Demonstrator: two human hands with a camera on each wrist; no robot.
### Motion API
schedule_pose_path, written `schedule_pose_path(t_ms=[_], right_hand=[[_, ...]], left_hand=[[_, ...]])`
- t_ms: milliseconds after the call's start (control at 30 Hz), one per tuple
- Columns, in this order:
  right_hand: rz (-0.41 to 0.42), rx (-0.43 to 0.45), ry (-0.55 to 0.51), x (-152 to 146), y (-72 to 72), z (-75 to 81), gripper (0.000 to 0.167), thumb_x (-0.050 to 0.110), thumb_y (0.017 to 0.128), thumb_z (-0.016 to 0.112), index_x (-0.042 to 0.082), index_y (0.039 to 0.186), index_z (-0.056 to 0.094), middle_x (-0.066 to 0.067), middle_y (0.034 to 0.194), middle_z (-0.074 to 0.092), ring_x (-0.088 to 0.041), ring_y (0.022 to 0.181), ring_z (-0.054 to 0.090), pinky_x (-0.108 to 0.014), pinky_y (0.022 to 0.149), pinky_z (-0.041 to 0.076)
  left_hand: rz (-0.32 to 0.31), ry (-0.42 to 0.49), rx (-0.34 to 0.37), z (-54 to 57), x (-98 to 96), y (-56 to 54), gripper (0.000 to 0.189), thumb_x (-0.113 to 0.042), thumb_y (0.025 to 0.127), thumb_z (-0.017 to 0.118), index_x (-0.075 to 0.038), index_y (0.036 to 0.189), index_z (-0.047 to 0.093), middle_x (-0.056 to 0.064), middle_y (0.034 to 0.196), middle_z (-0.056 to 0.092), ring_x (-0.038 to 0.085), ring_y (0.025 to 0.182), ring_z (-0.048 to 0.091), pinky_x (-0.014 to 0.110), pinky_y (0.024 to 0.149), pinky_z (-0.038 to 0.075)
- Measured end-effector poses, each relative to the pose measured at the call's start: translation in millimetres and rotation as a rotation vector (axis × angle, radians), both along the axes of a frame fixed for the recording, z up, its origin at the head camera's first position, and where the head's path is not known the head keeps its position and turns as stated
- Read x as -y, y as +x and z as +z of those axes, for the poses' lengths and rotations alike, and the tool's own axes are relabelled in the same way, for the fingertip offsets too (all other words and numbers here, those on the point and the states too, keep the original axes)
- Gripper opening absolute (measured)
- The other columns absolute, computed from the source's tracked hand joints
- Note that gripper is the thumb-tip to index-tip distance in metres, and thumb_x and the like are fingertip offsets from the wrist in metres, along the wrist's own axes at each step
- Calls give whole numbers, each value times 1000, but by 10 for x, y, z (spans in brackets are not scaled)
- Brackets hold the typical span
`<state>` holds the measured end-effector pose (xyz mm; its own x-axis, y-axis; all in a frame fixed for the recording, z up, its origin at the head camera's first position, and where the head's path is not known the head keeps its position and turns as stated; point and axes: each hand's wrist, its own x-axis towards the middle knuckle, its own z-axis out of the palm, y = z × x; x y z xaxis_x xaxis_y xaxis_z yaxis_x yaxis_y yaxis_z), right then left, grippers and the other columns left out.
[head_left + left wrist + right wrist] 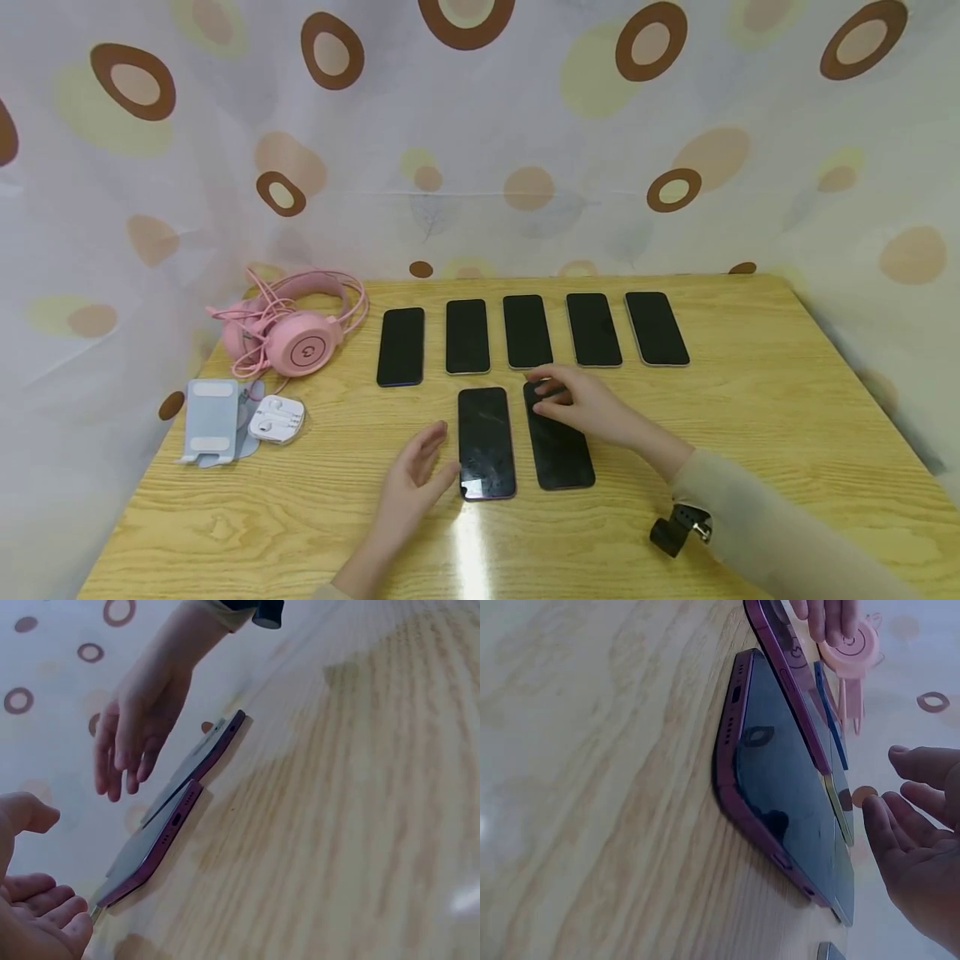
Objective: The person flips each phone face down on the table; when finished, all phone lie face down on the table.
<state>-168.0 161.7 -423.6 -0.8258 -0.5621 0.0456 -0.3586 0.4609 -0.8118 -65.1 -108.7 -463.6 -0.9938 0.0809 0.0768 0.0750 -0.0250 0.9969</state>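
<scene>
- If judged from layout alone, how far along?
- Count five back-row phones [528,332] right of the pink headset [302,343] on the tabletop [750,400]; rate that row as set out. Find left front phone [486,442] and right front phone [562,458] also right of the headset but nearer the camera, flat, screens up.
- Holding either?
- Looks like no. Read left grip [408,482] as empty, thumb parted from fingers, right of headset, just beside left front phone; cannot confirm contact. Read right grip [588,404] as empty too, farther right of headset, fingers loosely bent above right front phone.
- Left to do?
- Judge front pair as still being worked on; cannot tell whether final. Note earphone case [277,419] and phone stand [212,421] in front of headset, apart from both grips.
</scene>
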Motion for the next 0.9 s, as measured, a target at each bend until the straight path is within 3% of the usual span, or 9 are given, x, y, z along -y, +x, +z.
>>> schedule_pose_path(t_ms=[267,433,567,700,900], right_hand=[[76,-82,66,225,-149,-56,42,0,88,66,-2,128,54,-16,122,56,-27,103,60,-31,86,54],[100,-109,141,317,-243,-90,42,-2,85,69,-2,125,56,-13,117,57,-25,101,59,-32,85,55],[119,-121,204,364,-302,-116,42,-2,83,71,0,123,59,-11,113,60,-23,98,60,-31,83,55],[144,-126,247,410,-336,-122,41,-2,82,72,1,121,61,-10,110,62,-21,96,61,-31,82,54],[185,-142,299,482,-384,-115,44,-2,80,74,0,123,60,-10,110,61,-19,92,59,-29,80,53]], left_hand=[[-37,-10,-11,-86,-70,63,60,2,83,70,11,135,41,26,140,43,37,130,40,35,110,30],[-31,-77,-52,-127,-97,65,63,3,79,74,8,135,45,24,137,46,35,129,43,36,109,32],[-40,-191,-73,-142,-101,60,69,-2,75,79,4,136,46,20,136,49,31,128,45,35,109,34],[-36,-372,-98,-143,-101,70,76,-8,71,84,-2,138,47,12,135,51,26,126,46,38,107,37],[-19,-568,-156,-142,-121,80,78,-7,69,85,-5,137,48,10,133,53,26,124,48,45,104,40]])
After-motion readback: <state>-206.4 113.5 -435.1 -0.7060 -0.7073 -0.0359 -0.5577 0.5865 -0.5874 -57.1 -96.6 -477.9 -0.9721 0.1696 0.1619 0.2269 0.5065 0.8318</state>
